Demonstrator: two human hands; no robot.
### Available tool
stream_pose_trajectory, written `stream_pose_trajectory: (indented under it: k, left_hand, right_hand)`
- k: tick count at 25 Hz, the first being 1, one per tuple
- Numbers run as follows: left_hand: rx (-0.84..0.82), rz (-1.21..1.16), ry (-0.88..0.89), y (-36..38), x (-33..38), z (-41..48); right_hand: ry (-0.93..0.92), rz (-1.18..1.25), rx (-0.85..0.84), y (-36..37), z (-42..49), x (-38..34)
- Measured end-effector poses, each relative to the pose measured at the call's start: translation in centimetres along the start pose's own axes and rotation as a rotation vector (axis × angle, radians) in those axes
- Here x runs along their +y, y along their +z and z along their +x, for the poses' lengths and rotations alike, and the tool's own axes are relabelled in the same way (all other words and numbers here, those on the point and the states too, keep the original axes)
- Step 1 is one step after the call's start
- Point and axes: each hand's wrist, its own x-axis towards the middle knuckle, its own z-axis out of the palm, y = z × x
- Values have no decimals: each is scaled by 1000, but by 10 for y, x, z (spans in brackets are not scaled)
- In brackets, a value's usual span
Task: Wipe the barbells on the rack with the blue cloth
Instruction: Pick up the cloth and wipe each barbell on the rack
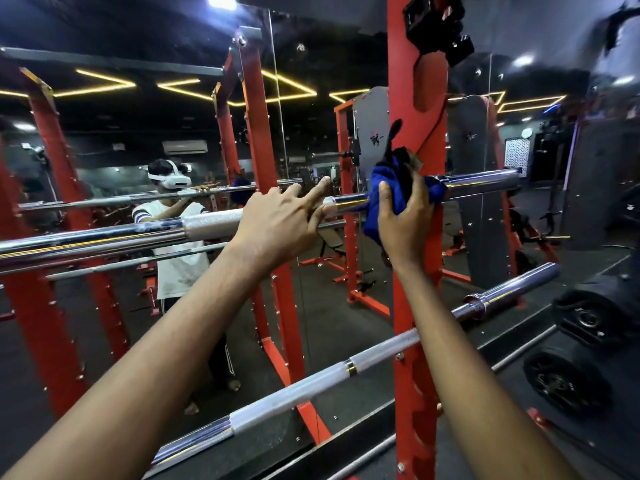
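At the red rack (415, 98), both arms are reaching forward to the upper barbell (214, 225). Left hand (277, 226) is resting on the shaft, fingers (320, 188) spread and extended. Right hand (405, 220) is gripping the blue cloth (388, 192), fingers curled around it, bunching it against the bar beside the upright. Another barbell (346, 368) is lying lower down.

both arms outstretched, left hand (277, 220) fingers loosely spread, right hand (405, 220) clenched
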Motion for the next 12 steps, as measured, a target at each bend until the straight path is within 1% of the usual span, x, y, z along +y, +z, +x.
stream_pose_trajectory:
  k: [2,3,5,7,8,11,12]
  left_hand:
    - [-2,-22,72,0,3,3]
    - [-1,-13,111,1,7,5]
    - [8,-24,136,1,14,13]
    - [25,-67,92,3,21,20]
    - [37,-73,75,4,23,22]
    - [70,-35,66,9,25,20]
    - [75,-24,56,8,24,19]
  right_hand:
    - [98,24,25,3,1,3]
    - [107,30,23,5,-5,-1]
    - [45,64,-3,8,-21,-9]
    - [-29,147,-20,9,-26,-6]
    - [-15,186,-6,10,-25,-1]
    - [190,278,126,16,-25,0]
    - [286,329,156,19,-27,-1]
